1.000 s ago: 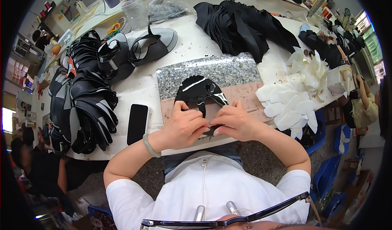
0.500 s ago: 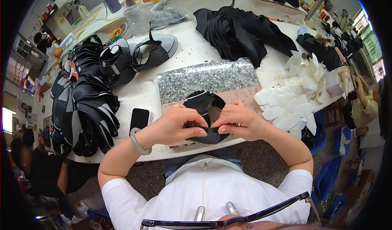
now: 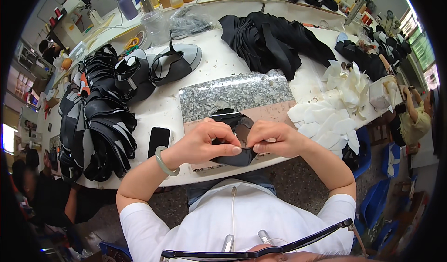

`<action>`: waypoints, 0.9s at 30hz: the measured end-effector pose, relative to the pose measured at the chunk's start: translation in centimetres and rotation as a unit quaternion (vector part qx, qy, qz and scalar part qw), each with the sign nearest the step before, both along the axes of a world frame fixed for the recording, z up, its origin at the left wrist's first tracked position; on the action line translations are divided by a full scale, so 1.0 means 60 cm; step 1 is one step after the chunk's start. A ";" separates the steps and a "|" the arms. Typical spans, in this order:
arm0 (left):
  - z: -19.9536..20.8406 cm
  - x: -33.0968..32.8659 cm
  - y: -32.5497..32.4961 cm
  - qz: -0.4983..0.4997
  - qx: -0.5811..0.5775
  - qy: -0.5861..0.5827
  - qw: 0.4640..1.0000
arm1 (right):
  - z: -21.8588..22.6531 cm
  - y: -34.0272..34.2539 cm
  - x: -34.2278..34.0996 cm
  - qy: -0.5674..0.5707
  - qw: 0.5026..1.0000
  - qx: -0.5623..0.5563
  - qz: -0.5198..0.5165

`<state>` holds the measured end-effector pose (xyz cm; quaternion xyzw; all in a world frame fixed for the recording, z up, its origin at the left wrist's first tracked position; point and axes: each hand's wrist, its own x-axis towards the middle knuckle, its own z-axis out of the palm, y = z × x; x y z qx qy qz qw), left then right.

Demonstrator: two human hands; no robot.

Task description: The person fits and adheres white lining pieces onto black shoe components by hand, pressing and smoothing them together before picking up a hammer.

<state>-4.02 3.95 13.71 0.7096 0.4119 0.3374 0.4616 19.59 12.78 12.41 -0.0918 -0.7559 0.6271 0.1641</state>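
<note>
A black shoe upper [image 3: 236, 159] is between my two hands at the front of the table, its opening showing beyond my fingers. My left hand [image 3: 215, 140] pinches its near edge between thumb and fingers. Close beside it, my right hand [image 3: 275, 138] pinches the same edge, thumb and fingertips together. The upper's far part lies over a pinkish board [image 3: 275, 108] that adjoins a speckled grey stone slab [image 3: 233, 90]. My fingers partly hide the edge they grip.
Stacked black and grey uppers [image 3: 100, 122] lie left, near a phone [image 3: 159, 138]. Black cut pieces [image 3: 270, 38] are heaped at the back, and white pieces [image 3: 323, 122] lie right. Blue bins [image 3: 372, 201] stand on the floor at right. Other people sit at both sides.
Both hands still grip the shoe upper. Along its edge, my left hand has shifted slightly right and my right hand slightly as well; the upper's near part hangs lower and tilts differently.
</note>
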 end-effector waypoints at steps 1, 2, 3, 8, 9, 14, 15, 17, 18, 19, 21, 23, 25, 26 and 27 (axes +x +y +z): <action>0.003 -0.001 0.002 0.016 0.034 0.052 0.998 | 0.008 0.003 0.001 -0.033 0.999 -0.018 -0.016; 0.010 0.002 0.004 0.016 0.034 0.052 0.998 | 0.013 0.006 0.000 -0.032 0.999 -0.017 -0.016; 0.018 0.007 0.006 0.010 0.055 0.081 0.995 | 0.017 0.009 -0.002 -0.035 0.993 0.109 0.006; 0.040 0.011 0.007 -0.048 0.078 0.038 0.995 | 0.035 -0.002 -0.003 0.095 0.982 0.136 0.085; 0.041 0.006 0.009 -0.061 0.004 -0.022 0.998 | 0.038 0.001 -0.002 0.107 0.981 0.129 0.095; 0.042 0.004 0.011 -0.027 0.115 0.082 0.990 | 0.034 0.017 0.002 0.032 0.989 0.119 0.086; 0.046 0.013 0.011 0.006 0.197 0.119 0.973 | 0.034 0.012 -0.001 0.007 0.980 0.195 0.035; 0.027 0.019 0.011 0.035 0.263 0.149 0.953 | 0.030 0.005 -0.005 -0.018 0.963 0.268 -0.017; 0.017 0.020 0.009 0.065 0.328 0.177 0.926 | 0.022 0.006 -0.007 -0.004 0.958 0.285 -0.033; 0.014 0.022 0.007 0.077 0.324 0.211 0.919 | 0.014 0.008 -0.006 0.008 0.951 0.303 -0.050; 0.002 0.018 0.005 0.058 0.339 0.239 0.908 | 0.000 -0.002 -0.006 0.005 0.922 0.381 -0.074; 0.000 0.028 0.007 0.040 0.345 0.261 0.901 | -0.019 -0.013 -0.012 0.014 0.879 0.464 -0.108; -0.005 0.029 0.007 0.025 0.387 0.284 0.877 | -0.015 -0.027 -0.007 0.006 0.870 0.478 -0.122; -0.004 0.029 0.008 0.016 0.421 0.312 0.851 | -0.008 -0.032 -0.006 0.005 0.864 0.486 -0.129; -0.001 0.031 0.011 0.026 0.461 0.314 0.829 | 0.004 -0.029 -0.002 0.040 0.862 0.487 -0.139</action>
